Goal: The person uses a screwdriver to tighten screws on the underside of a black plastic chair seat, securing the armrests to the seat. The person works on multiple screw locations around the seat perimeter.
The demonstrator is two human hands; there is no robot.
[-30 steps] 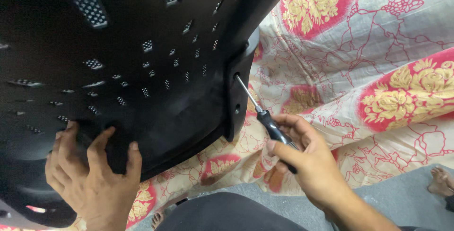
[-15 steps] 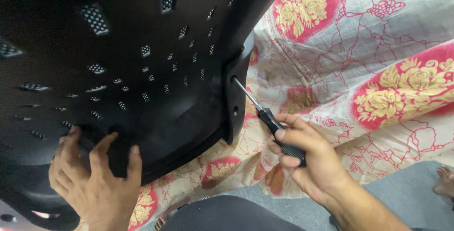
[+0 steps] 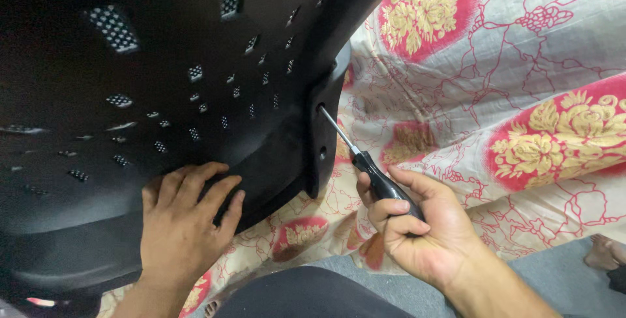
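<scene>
A large black plastic chair shell [image 3: 163, 83] with several perforated vent holes fills the left and top of the head view. My left hand [image 3: 184, 223] presses flat against its lower curved edge, fingers spread. My right hand [image 3: 417, 230] grips the black handle of a screwdriver [image 3: 375, 174]. Its metal shaft points up and left, and its tip sits in a hole [image 3: 322, 108] on the shell's side bracket [image 3: 326, 135].
A cream cloth [image 3: 495, 90] with red and yellow flower prints lies under the shell and to the right. Grey floor [image 3: 561, 279] shows at bottom right, with a bare foot [image 3: 603, 253] at the edge. A dark rounded shape [image 3: 306, 295] sits at bottom centre.
My left hand has shifted right along the shell's lower edge. The right hand turned on the screwdriver handle, whose tip stays in the bracket hole.
</scene>
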